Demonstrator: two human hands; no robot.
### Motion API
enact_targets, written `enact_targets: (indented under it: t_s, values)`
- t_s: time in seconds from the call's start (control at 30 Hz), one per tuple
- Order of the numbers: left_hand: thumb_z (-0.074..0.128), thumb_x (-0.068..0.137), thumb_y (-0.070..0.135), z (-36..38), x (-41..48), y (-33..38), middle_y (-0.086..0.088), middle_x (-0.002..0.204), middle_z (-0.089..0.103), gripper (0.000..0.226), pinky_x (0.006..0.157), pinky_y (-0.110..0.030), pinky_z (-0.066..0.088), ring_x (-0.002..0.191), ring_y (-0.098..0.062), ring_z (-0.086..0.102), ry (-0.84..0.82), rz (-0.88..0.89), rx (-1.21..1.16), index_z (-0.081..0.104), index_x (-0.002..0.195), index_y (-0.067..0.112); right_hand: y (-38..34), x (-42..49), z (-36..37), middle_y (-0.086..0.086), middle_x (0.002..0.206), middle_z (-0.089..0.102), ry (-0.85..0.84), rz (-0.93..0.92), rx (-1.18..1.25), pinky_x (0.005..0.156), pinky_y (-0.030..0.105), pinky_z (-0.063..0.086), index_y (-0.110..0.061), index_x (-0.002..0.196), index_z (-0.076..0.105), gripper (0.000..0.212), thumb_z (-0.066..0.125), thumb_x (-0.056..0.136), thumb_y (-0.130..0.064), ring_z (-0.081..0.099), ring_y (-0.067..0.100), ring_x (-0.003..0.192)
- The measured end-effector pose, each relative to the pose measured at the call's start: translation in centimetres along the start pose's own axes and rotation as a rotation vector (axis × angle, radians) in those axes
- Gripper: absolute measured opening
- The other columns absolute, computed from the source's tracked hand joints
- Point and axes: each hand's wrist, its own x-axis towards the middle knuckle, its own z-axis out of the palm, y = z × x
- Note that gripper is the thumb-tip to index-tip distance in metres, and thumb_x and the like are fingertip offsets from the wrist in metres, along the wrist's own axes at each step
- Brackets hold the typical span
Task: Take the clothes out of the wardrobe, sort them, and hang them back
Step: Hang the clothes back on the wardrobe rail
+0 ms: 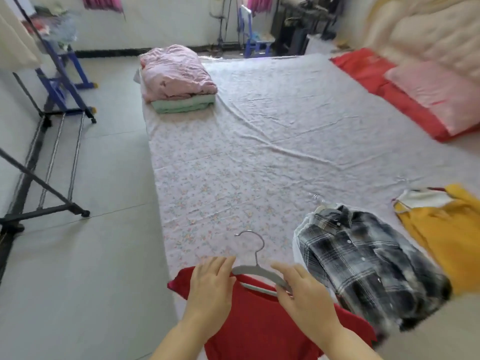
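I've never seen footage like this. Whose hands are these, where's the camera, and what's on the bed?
No machine here: a person wears a wide-angle camera on the head, so you look down at their own hands. The left hand rests flat on a red garment at the bed's near edge; the right hand appears to pinch the grey hanger at its neck. Beside it on the flowered sheet lie a plaid shirt and a yellow garment. Farther off sit folded bedding and a pink pillow. A clothes rack stands on the floor, left.
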Motion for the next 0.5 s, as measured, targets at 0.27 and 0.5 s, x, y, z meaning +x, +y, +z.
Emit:
enact_targets:
  t_s: [0.27,0.5]
  values:
    - [0.039,0.083,0.032,-3.1,-1.7,9.9,0.018,0.095,0.064,0.033,0.097,-0.029,0.034,0.092,-0.001,0.049,0.012,0.504,-0.199,0.049,0.114,0.036,-4.0,-12.5,-11.6,-0.022,0.081,0.047,0.315,0.316,-0.025,0.062,0.006,0.039,-0.046,0.119,0.046,0.061,0.073,0.076,-0.012,0.050,-0.006,0.070]
    - [0.042,0.083,0.035,-2.8,-5.8,24.5,0.019,0.090,0.065,0.029,0.073,-0.024,0.046,0.084,-0.001,0.054,-0.060,0.936,-0.362,0.050,0.111,0.035,-5.4,-26.0,-20.1,-0.023,0.081,0.044,0.532,0.623,-0.206,0.064,-0.001,0.036,-0.044,0.122,0.048,0.069,0.078,0.071,-0.009,0.047,-0.009,0.073]
